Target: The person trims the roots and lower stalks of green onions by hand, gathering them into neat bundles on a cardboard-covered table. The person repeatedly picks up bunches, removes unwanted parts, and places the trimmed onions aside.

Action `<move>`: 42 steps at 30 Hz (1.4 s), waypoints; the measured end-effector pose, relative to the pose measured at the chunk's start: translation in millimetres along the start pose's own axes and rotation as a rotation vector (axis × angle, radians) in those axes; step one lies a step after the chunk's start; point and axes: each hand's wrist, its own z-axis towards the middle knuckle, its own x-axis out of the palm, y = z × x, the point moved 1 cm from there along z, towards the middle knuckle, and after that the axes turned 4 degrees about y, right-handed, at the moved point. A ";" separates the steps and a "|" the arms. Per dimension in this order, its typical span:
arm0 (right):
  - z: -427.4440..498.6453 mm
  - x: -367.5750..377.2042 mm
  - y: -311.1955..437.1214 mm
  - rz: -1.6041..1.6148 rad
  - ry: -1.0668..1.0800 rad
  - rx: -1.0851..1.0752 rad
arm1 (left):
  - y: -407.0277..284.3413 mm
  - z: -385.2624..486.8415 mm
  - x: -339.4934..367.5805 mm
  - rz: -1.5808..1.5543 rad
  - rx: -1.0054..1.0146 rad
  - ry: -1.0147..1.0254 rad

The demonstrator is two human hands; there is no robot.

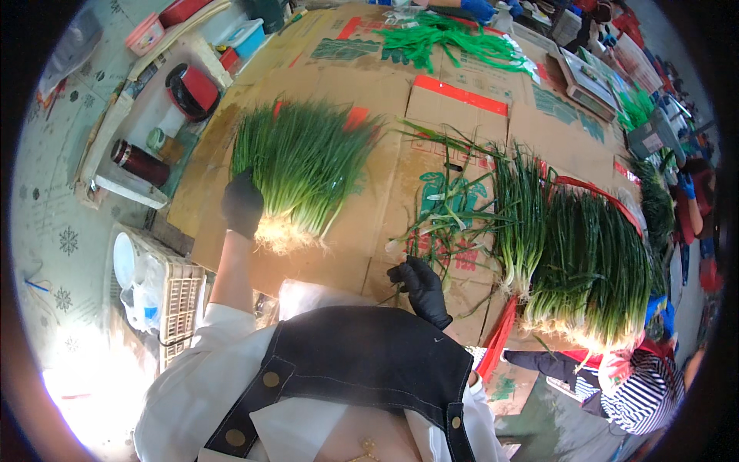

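Green onions with pale roots lie fanned out as a pile (300,161) on the cardboard-covered table (346,271). My left hand (242,202), in a black glove, rests against the left edge of this pile near the roots; whether its fingers grip any stalks is hidden. My right hand (421,286), also black-gloved, is near the table's front edge with its fingers bent around a thin strip of green leaf. Loose trimmed leaves (453,213) are scattered beyond it. Farther right lie a small bunch of green onions (519,213) and a larger dark green pile (589,260), with a red strap (600,196) beside them.
Green ties (450,40) lie at the far side, near a scale (589,81). A shelf at left holds a thermos flask (140,163) and a red container (193,92). A plastic crate (179,300) stands below. At lower right is a person in stripes (646,392); others are beyond.
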 end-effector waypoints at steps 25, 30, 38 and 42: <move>-22.1 -175.1 5.8 -1.424 -1.068 -0.033 | -196.5 -96.4 35.9 -0.630 0.591 0.509; -37.9 -147.7 43.0 -1.067 -1.245 -0.313 | -206.5 -97.9 32.3 -0.707 0.489 0.669; -37.6 -36.7 77.5 -0.741 -0.374 -0.382 | -222.6 -119.9 61.3 -1.625 -0.504 1.591; -27.4 -44.8 57.7 -0.486 -0.528 -0.414 | -212.7 -115.2 67.0 -1.797 -0.494 1.643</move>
